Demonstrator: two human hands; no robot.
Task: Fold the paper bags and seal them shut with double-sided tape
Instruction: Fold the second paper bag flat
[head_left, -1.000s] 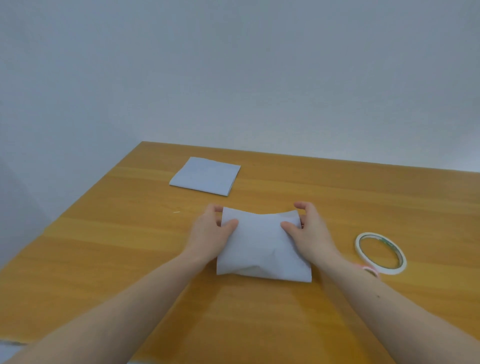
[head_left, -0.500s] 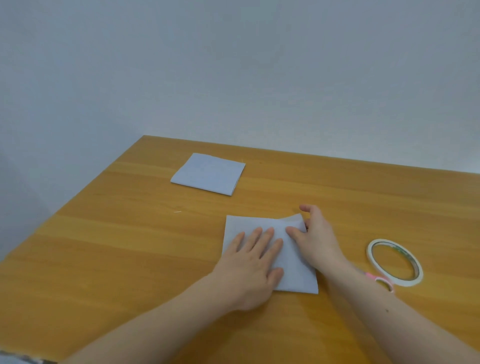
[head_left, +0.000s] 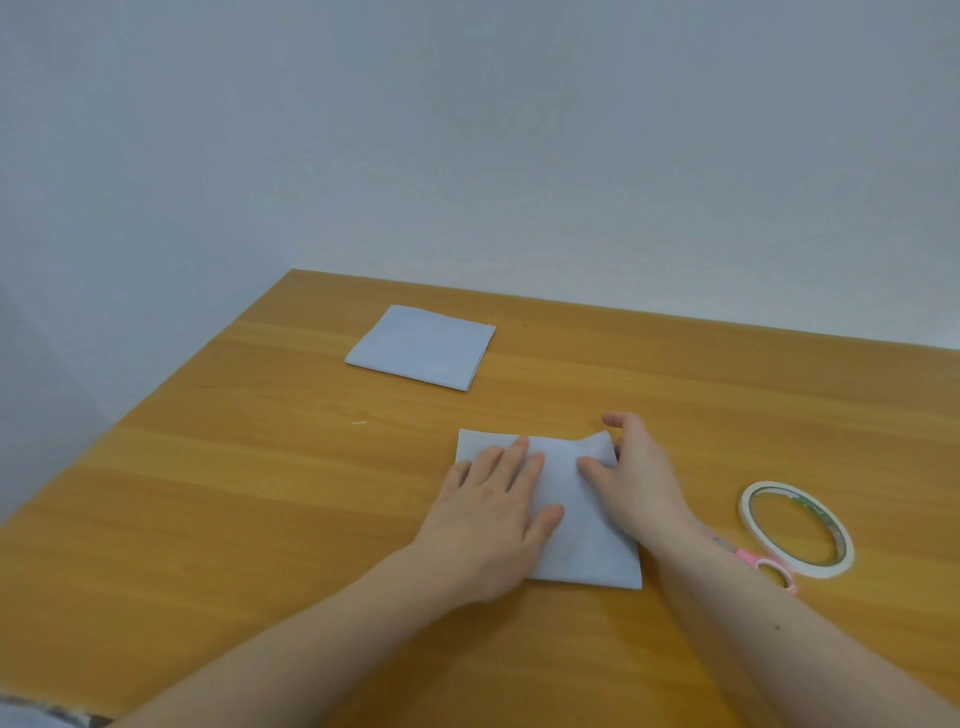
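Note:
A folded white paper bag (head_left: 582, 540) lies flat on the wooden table (head_left: 260, 493) in front of me. My left hand (head_left: 493, 514) rests palm down on its left half, fingers spread and pressing it flat. My right hand (head_left: 636, 478) pinches the bag's far right corner, thumb on top and fingers behind the edge, and that corner is lifted slightly. A roll of double-sided tape (head_left: 796, 527) lies flat on the table to the right of my right wrist. A second folded paper bag (head_left: 422, 346) lies farther back on the left.
Pink-handled scissors (head_left: 769, 566) lie partly under my right forearm, next to the tape roll. A grey wall rises behind the table's far edge. The table's left edge runs diagonally toward me.
My left hand left the bag's left edge and now lies flat on the bag, sliding left while pressing. The puffed bag is flattened. My right hand stays at the far right corner.

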